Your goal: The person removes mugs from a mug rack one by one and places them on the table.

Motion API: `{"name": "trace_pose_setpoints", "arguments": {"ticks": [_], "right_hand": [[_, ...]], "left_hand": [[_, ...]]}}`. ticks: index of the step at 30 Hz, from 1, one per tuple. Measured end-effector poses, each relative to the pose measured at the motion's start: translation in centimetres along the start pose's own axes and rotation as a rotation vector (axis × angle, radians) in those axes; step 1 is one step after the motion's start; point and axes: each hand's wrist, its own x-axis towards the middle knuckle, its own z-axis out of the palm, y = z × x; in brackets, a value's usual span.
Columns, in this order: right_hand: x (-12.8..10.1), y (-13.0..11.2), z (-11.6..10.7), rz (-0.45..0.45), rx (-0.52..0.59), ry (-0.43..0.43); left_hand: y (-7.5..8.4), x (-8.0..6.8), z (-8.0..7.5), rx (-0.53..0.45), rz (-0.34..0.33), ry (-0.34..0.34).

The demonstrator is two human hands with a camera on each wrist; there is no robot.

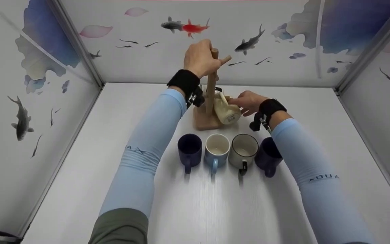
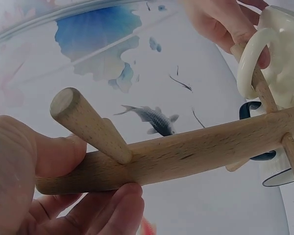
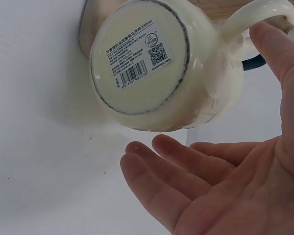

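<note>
A wooden mug tree (image 1: 211, 95) stands at the back middle of the white table. My left hand (image 1: 198, 60) grips the top of its post (image 2: 186, 152), just below an upper peg (image 2: 88, 125). A cream mug (image 1: 228, 112) hangs by its handle on a low peg, bottom label (image 3: 137, 63) facing out. My right hand (image 1: 247, 101) is beside it, fingers (image 3: 176, 171) straight under the mug and the thumb (image 3: 279, 49) touching the handle. A second mug with a dark handle (image 2: 250, 111) shows partly behind the post.
Four mugs stand in a row in front of the tree: dark blue (image 1: 190, 147), light blue (image 1: 217, 147), grey with a black handle (image 1: 243, 149), and dark blue (image 1: 267, 156), partly under my right forearm. Painted walls close in the table (image 1: 195, 210) on three sides.
</note>
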Motion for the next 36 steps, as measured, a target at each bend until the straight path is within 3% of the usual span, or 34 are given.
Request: {"name": "trace_pose_setpoints", "arguments": {"ticks": [7, 17, 22, 28, 36], "right_hand": [[1.1, 0.1, 0.9, 0.001, 0.046, 0.009], [2.9, 0.3, 1.3, 0.004, 0.077, -0.050], [3.2, 0.3, 1.7, 0.006, 0.162, -0.068], [3.5, 0.1, 2.4, 0.015, 0.225, -0.031], [3.6, -0.1, 2.6, -0.008, 0.218, 0.008]], "left_hand": [[0.1, 0.1, 0.1, 0.013, -0.031, 0.000], [-0.2, -0.3, 0.2, 0.004, -0.007, 0.008], [-0.3, -0.1, 0.3, 0.023, 0.011, 0.007], [-0.3, 0.0, 0.3, 0.041, 0.000, 0.010], [0.0, -0.2, 0.3, 0.033, -0.023, 0.009]]}}
